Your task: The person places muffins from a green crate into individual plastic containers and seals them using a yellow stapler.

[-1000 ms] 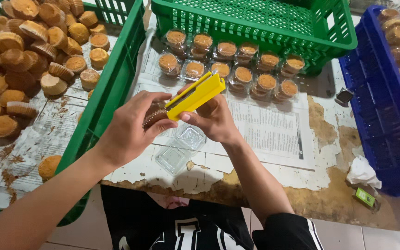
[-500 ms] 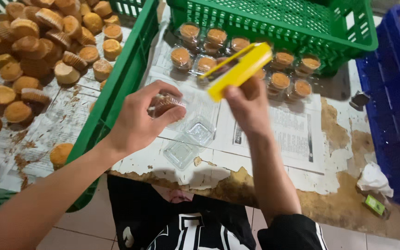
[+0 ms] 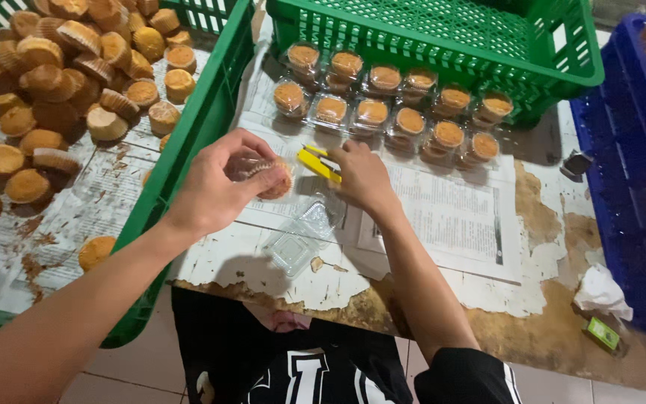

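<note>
Newsprint [image 3: 450, 217] covers the flaking table [image 3: 547, 329] (tiled floor below); left hand [image 3: 214, 187] grips a cupcake [image 3: 274, 179], right hand [image 3: 360, 176] yellow tongs [image 3: 318, 163].

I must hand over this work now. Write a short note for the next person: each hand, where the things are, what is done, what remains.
Left hand: holds one packed cupcake above the table.
Right hand: on the yellow stapler, resting on the paper.
Empty clear container: open, on the table below the hands.
Done: two rows of packed cupcakes beside the green crate.
Left: many loose cupcakes in the left crate.
</note>
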